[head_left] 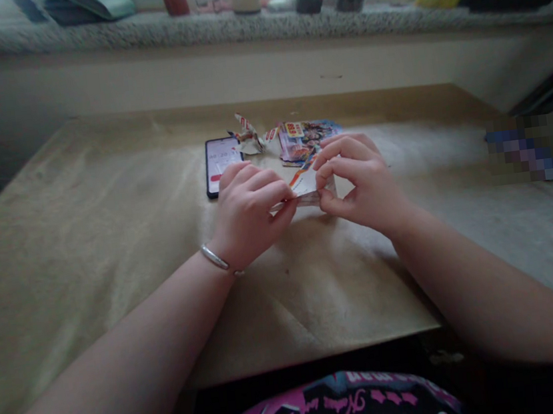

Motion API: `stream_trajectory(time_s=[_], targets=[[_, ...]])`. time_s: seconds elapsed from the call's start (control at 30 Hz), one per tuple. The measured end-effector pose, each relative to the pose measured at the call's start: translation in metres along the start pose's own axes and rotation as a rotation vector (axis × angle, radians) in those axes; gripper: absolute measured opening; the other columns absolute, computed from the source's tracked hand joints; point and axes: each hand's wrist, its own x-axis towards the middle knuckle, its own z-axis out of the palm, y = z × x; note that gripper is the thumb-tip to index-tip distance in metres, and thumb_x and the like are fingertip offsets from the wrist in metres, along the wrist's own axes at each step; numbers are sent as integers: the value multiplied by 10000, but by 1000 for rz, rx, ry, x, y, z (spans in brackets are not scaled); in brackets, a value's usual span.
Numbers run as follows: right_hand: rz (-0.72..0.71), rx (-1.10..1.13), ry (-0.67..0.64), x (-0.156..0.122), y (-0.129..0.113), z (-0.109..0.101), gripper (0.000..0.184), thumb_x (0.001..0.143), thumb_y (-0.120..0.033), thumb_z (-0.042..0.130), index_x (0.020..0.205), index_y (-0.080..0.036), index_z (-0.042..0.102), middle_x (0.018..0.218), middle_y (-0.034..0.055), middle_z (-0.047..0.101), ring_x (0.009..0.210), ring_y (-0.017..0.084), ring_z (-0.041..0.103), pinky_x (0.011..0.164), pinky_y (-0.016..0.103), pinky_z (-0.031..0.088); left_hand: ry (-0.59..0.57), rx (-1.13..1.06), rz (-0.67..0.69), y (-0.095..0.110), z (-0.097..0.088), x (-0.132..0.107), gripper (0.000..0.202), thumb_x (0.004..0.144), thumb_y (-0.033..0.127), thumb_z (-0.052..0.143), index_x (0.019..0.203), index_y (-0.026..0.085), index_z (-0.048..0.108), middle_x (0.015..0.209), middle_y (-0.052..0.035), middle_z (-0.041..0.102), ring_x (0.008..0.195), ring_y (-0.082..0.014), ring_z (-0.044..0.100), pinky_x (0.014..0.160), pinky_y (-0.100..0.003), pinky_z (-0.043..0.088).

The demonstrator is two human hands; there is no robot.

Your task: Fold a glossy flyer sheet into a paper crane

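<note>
My left hand (pixel 251 207) and my right hand (pixel 354 180) meet over the middle of the table, both pinched on a small piece of printed paper (pixel 306 183) held between them just above the tabletop. The paper is white with colourful print and partly folded. A silver bangle (pixel 215 257) circles my left wrist. Just beyond my hands lie a folded paper figure (pixel 247 133) and a stack of colourful printed sheets (pixel 306 139). A phone (pixel 218 164) with a lit screen lies flat behind my left hand.
The table is covered in brown paper (pixel 111 254). A stone ledge (pixel 184 30) behind it carries jars, a red bottle and other items. A blurred blue object (pixel 534 148) lies at the right.
</note>
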Motion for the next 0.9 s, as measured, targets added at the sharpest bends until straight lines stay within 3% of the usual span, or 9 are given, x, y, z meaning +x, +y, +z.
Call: stream_trajectory(time_s=[0.63, 0.9], targets=[[-30, -9, 12, 1, 3, -3, 120, 709, -152, 590, 753, -263, 593, 915, 12, 680, 1038, 246, 608, 963, 464, 437, 31, 1, 14, -3, 0, 0, 179, 858, 234, 609, 680, 213, 605, 720, 21, 650, 693, -148, 507, 785, -344, 408], [-9, 33, 32, -1, 5, -2, 161, 728, -170, 588, 856, -263, 613, 965, 29, 671, 1028, 244, 606, 956, 469, 440, 20, -18, -14, -9, 4, -2, 184, 859, 246, 601, 681, 210, 577, 718, 17, 617, 700, -150, 506, 781, -333, 409]])
